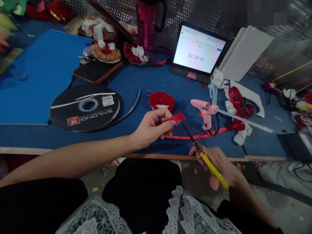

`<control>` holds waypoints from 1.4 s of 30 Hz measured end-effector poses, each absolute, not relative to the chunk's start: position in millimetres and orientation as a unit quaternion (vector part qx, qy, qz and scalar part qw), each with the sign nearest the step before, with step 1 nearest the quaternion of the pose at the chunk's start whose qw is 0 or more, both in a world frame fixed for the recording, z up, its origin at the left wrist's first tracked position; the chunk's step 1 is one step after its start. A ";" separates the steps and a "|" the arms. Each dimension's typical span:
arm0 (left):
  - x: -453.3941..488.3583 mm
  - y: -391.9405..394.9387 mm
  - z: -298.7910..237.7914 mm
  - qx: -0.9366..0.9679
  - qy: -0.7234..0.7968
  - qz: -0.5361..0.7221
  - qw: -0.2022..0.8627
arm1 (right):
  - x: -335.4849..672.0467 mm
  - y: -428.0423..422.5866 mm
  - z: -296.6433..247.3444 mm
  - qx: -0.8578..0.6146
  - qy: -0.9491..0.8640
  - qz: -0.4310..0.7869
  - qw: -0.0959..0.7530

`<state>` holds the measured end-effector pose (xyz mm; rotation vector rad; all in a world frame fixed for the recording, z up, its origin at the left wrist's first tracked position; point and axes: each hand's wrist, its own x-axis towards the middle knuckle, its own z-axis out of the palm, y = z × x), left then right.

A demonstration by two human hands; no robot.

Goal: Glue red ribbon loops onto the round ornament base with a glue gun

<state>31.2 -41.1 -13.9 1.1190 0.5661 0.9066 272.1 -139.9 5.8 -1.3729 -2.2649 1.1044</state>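
My left hand (153,126) pinches a short folded piece of red ribbon (177,117) above the blue table (136,84). My right hand (215,165) grips yellow-handled scissors (204,156), whose dark blades reach up to the ribbon piece at its right end. A long red ribbon strand (197,135) trails on the table from under my left hand toward the right. Just behind my left hand lies a round red ribbon rosette (162,100) with a white patch at its front.
A pink glue gun (206,112) stands right of the rosette, with a glue stick (246,121) beside it. A large black tape reel (85,107) lies at left, a phone (96,70) behind it. A tablet (198,50) showing a timer, finished rosettes (106,52), white and red ribbon scraps (237,107).
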 end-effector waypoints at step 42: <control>32.6 -41.4 -14.0 0.522 0.214 0.354 0.746 | 271.7 -140.3 -23.8 -0.526 -0.640 0.512 0.228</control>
